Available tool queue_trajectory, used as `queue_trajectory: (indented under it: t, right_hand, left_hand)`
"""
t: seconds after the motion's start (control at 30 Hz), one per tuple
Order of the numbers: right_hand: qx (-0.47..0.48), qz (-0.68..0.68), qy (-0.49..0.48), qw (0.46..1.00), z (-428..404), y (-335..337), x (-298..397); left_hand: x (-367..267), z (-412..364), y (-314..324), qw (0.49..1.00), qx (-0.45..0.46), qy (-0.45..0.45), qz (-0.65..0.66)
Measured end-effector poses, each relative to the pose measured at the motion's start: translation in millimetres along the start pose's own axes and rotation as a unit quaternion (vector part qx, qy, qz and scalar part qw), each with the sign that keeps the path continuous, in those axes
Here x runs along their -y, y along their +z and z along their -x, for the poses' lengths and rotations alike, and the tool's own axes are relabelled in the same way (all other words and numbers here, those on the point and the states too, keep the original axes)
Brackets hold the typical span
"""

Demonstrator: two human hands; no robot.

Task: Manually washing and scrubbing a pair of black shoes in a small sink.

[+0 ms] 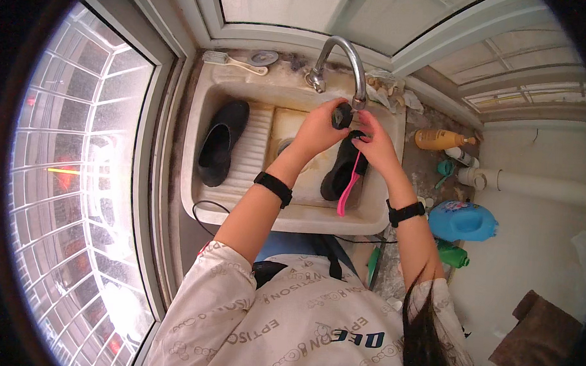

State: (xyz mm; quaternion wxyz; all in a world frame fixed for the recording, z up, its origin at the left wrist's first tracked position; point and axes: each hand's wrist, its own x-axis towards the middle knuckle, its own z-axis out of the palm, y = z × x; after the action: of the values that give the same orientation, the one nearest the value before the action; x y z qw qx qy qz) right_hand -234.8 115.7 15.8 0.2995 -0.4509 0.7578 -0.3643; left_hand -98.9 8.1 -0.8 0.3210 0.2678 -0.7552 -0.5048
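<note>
My left hand (pixel 321 128) holds a small dark round object (pixel 342 116) just left of the spout of a chrome faucet (pixel 359 79). Under the spout, my right hand (pixel 376 140) has its fingers bent around the upper part of a pink brush (pixel 348 192); the brush's far end is hidden, and its handle points towards me. A black shoe (pixel 341 172) lies beneath that hand at the right of the ceramic sink (pixel 291 225). Its mate, another black shoe (pixel 221 144), rests on the ribbed slope at the sink's left.
Behind the sink lie a white scrub brush (pixel 234 62) and a grey round lid (pixel 262 58). Along the right ledge are a yellow pump bottle (pixel 439 139), a blue detergent bottle (pixel 461 221) and a green bottle (pixel 451 254). A white pipe (pixel 525 185) runs right; a barred window stands left.
</note>
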Motion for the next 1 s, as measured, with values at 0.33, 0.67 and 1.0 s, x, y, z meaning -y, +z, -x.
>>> queue_trajectory:
  t: [0.33, 0.67, 1.0]
  right_hand:
    - [0.013, 0.081, -0.065, 0.995, -35.6, 21.5, -4.2]
    - [0.033, 0.043, -0.017, 0.998, -29.7, 24.3, 1.1]
    - [0.01, -0.029, 0.007, 1.0, -37.0, 39.0, 8.2]
  left_hand:
    - [-12.4, -4.5, -1.3, 1.0, 0.029, 0.004, 0.007]
    - [48.5, 24.6, -5.3, 0.998, 0.059, -0.011, -0.032]
    - [93.9, 24.8, 28.6, 0.996, 0.05, -0.046, -0.065]
